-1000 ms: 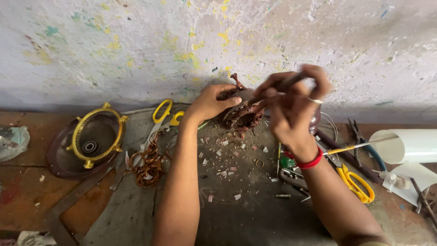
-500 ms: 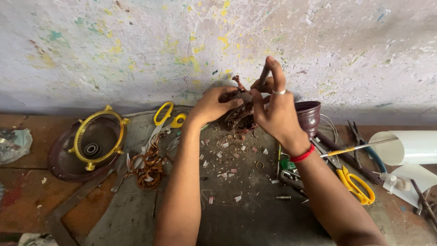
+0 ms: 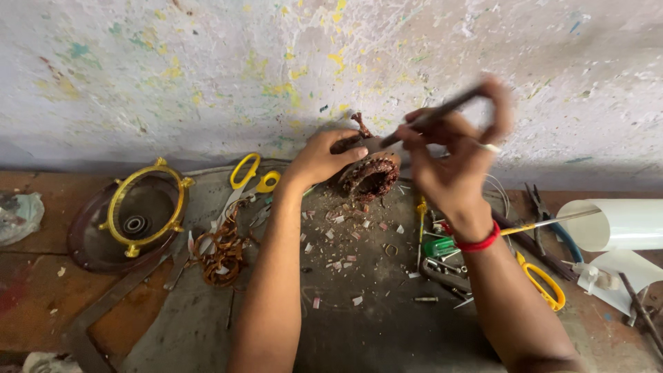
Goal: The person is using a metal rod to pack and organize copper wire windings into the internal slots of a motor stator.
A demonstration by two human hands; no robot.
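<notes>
A: Entry, head view. Your left hand [image 3: 321, 159] is clasped over the near side of the wound motor stator [image 3: 371, 176], which stands on the bench [image 3: 373, 324] close against the paint-flecked wall [image 3: 207, 76].

B: And my right?

A: Your right hand [image 3: 456, 162] is clenched round a thin dark rod tool [image 3: 431, 114], raised and tilted, its lower tip pointing down at the top of the stator. The hand is motion-blurred; whether the tip touches the windings, I cannot tell. Red band on that wrist.

B: Containers?

A: One bowl-shaped brown motor housing [image 3: 86, 245] at far left, open side up. Inside it: a yellow bracket ring [image 3: 141, 207] and a bearing seat at the centre. Beside it, a tangle of copper wire [image 3: 221, 245] lies loose on the bench, not in anything.

B: Other items?

A: Yellow-handled scissors [image 3: 245, 176] left of your forearm. Small chips of debris [image 3: 338, 238] scattered below the stator. To the right, a green-handled screwdriver [image 3: 436, 246], yellow-handled pliers [image 3: 542, 283], and a white rolled sheet [image 3: 615, 222] lying on its side.
</notes>
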